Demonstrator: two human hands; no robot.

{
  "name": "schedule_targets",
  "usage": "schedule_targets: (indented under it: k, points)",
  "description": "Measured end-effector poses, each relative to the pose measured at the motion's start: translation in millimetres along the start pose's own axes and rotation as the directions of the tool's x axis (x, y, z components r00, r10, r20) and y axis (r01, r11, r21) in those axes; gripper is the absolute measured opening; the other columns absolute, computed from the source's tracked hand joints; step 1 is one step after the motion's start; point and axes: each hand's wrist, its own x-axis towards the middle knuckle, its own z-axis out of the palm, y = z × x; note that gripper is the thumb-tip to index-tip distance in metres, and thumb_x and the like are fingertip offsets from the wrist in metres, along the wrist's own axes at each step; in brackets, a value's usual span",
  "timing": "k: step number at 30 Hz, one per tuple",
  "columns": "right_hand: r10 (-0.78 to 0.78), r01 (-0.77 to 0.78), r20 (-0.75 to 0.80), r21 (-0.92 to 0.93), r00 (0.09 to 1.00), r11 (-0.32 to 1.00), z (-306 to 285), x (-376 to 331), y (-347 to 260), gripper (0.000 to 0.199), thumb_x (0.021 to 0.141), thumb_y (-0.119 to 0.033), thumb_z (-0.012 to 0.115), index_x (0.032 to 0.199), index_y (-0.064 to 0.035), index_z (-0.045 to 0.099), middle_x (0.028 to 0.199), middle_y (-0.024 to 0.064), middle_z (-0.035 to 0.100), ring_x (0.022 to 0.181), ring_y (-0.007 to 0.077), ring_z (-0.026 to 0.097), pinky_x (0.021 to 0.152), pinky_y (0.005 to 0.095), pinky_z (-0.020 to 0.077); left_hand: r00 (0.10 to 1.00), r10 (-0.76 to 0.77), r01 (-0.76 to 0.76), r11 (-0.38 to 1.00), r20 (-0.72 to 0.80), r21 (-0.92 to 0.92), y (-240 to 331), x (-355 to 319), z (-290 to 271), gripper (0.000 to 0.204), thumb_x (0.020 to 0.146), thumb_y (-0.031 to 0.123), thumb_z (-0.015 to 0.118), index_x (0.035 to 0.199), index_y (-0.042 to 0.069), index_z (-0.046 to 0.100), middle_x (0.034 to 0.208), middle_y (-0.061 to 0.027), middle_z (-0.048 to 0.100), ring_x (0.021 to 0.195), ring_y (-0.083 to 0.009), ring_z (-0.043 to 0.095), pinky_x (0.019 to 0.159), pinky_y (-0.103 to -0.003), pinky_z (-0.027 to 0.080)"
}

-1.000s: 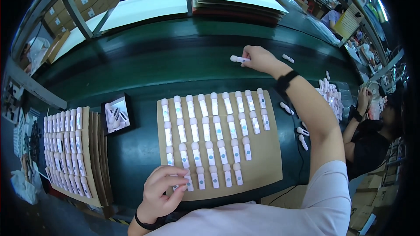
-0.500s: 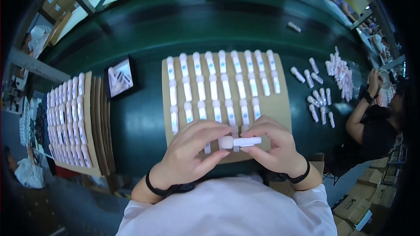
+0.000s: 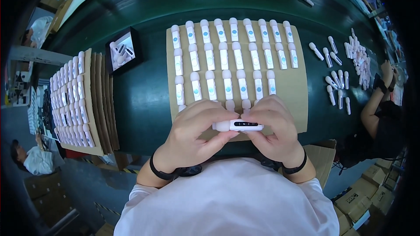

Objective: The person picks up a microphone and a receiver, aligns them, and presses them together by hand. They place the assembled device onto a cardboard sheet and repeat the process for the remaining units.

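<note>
In front of my chest lies a small wand massager point(image 3: 246, 125), white with a rounded pale-pink head, held level between both hands. My left hand point(image 3: 192, 133) pinches the head end. My right hand point(image 3: 276, 134) has thumb and fingers closed round the far end of the handle. A black panel with small marks faces up on it. Just beyond, a brown cardboard sheet point(image 3: 289, 100) carries rows of similar massagers point(image 3: 224, 57), many with a blue round sticker. My hands partly hide the nearest row.
Upright cardboard sheets point(image 3: 101, 105) stand at left beside another board of massagers point(image 3: 72, 105). A black box point(image 3: 121, 65) holds several more. Loose massagers point(image 3: 334, 78) and a pile point(image 3: 361, 63) lie right on the green table point(image 3: 144, 118), near a co-worker's arm point(image 3: 372, 109).
The held massager has been rolled, so its black panel now faces up instead of a plain white side. My view has shifted, putting the board higher in the picture.
</note>
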Motion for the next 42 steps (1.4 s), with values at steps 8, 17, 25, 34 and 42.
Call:
schedule_targets:
  k: [8, 17, 25, 34, 42]
  points:
    - [-0.004, 0.002, 0.028, 0.050, 1.000, 0.999, -4, -5, 4, 0.036, 0.070, 0.003, 0.073, 0.104, -0.0013, 0.062, 0.094, 0.0106, 0.066, 0.078, 0.0258, 0.060, 0.069, 0.0349, 0.0460, 0.992, 0.102, -0.104, 0.994, -0.070, -0.034, -5, 2, 5, 0.024, 0.074, 0.001, 0.075, 0.095, -0.001, 0.065, 0.092, -0.0122, 0.067, 0.090, -0.0267, 0.065, 0.090, -0.041, 0.050]
    - [-0.017, 0.017, 0.007, 0.026, 1.000, 1.000, -2, -6, 6, 0.036, 0.068, 0.004, 0.072, 0.103, -0.0016, 0.063, 0.092, 0.0105, 0.065, 0.077, 0.0265, 0.060, 0.069, 0.0354, 0.0468, 0.992, 0.102, -0.105, 0.994, -0.071, -0.031, -4, 3, 7, 0.026, 0.072, 0.000, 0.075, 0.096, -0.001, 0.065, 0.093, -0.0120, 0.067, 0.090, -0.0265, 0.065, 0.093, -0.045, 0.048]
    - [-0.068, 0.068, 0.024, 0.014, 0.997, 0.998, -4, -3, 5, 0.035, 0.069, 0.004, 0.072, 0.103, -0.0022, 0.063, 0.091, 0.0108, 0.064, 0.076, 0.0265, 0.059, 0.069, 0.0354, 0.0466, 0.992, 0.087, -0.093, 0.994, -0.092, -0.059, -2, 1, 6, 0.025, 0.074, 0.002, 0.075, 0.096, -0.002, 0.065, 0.094, -0.0128, 0.067, 0.091, -0.0262, 0.064, 0.093, -0.044, 0.048]
    - [-0.011, 0.014, -0.025, 0.086, 1.000, 0.996, -2, 3, -7, 0.026, 0.076, -0.001, 0.071, 0.101, -0.0041, 0.064, 0.093, 0.0106, 0.063, 0.079, 0.0254, 0.058, 0.072, 0.0358, 0.0458, 0.998, 0.046, -0.049, 0.995, -0.034, -0.086, -9, 4, 16, 0.026, 0.074, 0.004, 0.076, 0.098, -0.001, 0.065, 0.098, -0.0142, 0.066, 0.091, -0.0259, 0.064, 0.084, -0.035, 0.050]
    - [-0.040, 0.041, -0.013, 0.064, 0.999, 0.997, -8, -4, -1, 0.024, 0.078, 0.000, 0.069, 0.101, -0.0038, 0.064, 0.095, 0.0120, 0.063, 0.080, 0.0251, 0.059, 0.073, 0.0351, 0.0463, 0.999, 0.034, -0.034, 0.999, 0.009, -0.034, -3, 8, 14, 0.028, 0.072, 0.002, 0.075, 0.098, 0.001, 0.065, 0.103, -0.0131, 0.064, 0.091, -0.0266, 0.062, 0.076, -0.033, 0.049]
